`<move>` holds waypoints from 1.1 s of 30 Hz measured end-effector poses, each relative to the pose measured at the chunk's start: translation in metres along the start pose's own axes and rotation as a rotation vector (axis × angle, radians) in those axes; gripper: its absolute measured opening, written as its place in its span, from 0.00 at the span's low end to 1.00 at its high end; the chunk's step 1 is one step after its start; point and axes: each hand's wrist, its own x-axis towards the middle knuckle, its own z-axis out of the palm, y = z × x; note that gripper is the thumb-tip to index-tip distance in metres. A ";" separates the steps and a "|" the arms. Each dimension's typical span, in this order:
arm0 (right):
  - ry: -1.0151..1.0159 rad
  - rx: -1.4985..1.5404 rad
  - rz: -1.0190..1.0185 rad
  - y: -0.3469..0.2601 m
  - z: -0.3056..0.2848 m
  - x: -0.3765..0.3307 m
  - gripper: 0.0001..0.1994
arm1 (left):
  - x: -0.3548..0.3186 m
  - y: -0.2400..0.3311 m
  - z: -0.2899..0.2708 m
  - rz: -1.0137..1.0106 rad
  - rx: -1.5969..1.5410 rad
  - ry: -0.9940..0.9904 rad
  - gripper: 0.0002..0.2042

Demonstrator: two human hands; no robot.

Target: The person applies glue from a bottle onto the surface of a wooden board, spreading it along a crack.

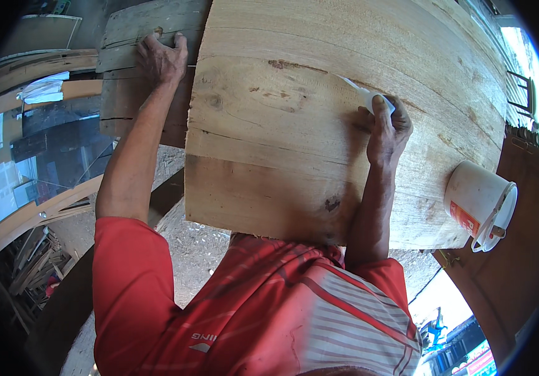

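A wide pale wooden board panel [269, 131] lies in front of me, with cracks, knots and a dark stain. My right hand [390, 128] is closed over it, thumb on top, on a white tapered tool [369, 95]. The tool's thin tip points up and left along a crack; its exact kind is hidden by my fingers. At the far left, my left hand [163, 61] rests on a greyer wooden board [122, 94], fingers bent and thumb apart. A small brown bit [158, 30] sits by its fingertips; I cannot tell whether they touch it.
A white plastic bucket [473, 194] with a handle lies tilted at the panel's right edge. Left stands a wood-framed glass pane [56, 147], with a crumpled white sheet [43, 89] near it. Scrap wood [37, 257] is piled below. A brown surface [514, 269] lies at right.
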 end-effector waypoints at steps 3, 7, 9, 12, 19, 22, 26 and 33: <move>-0.003 -0.014 -0.005 -0.001 -0.001 0.000 0.13 | 0.000 -0.001 0.001 0.002 0.007 0.003 0.29; 0.002 0.018 0.011 0.002 -0.003 0.000 0.13 | 0.000 -0.001 0.001 0.005 0.007 0.000 0.29; 0.015 0.069 0.024 -0.001 -0.002 0.000 0.13 | 0.000 0.000 0.001 0.005 0.002 -0.005 0.29; 0.009 0.078 0.024 -0.001 -0.004 -0.001 0.13 | 0.001 0.000 0.000 0.003 -0.020 -0.025 0.29; 0.006 -0.006 0.025 -0.003 -0.004 0.000 0.13 | 0.001 -0.003 0.001 0.012 -0.043 -0.045 0.30; -0.012 -0.032 0.016 -0.003 -0.005 0.002 0.13 | 0.001 -0.003 0.001 0.006 -0.035 -0.055 0.29; -0.002 0.008 0.004 -0.002 -0.006 0.002 0.13 | 0.001 -0.002 0.001 0.002 -0.025 -0.051 0.29; 0.021 0.054 0.014 -0.001 -0.010 0.001 0.14 | 0.002 -0.004 0.003 0.001 -0.028 -0.047 0.30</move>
